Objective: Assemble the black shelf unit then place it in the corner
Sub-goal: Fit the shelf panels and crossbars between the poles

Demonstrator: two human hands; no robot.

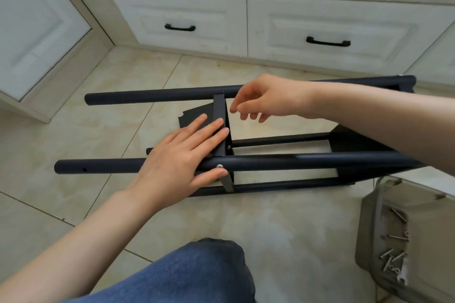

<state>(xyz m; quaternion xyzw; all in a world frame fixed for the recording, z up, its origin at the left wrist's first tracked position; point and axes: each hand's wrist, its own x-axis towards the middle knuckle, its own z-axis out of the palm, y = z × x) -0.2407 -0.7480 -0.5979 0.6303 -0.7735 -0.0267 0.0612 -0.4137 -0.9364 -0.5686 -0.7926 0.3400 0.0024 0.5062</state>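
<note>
The shelf panel (219, 110) is pinned by the left hand (177, 162), fingers straight, and should be kept square while the right hand (268, 98), fingers loosely curled, apparently empty, is brought in.

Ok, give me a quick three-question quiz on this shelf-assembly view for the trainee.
1. True or false: the left hand lies flat against the black shelf panel.
2. Where are the loose screws? A) on the tiles B) in the grey tray C) in a drawer
3. Fill in: ___ black drawer handles show.
Key: 1 true; 2 B; 3 two.
</note>
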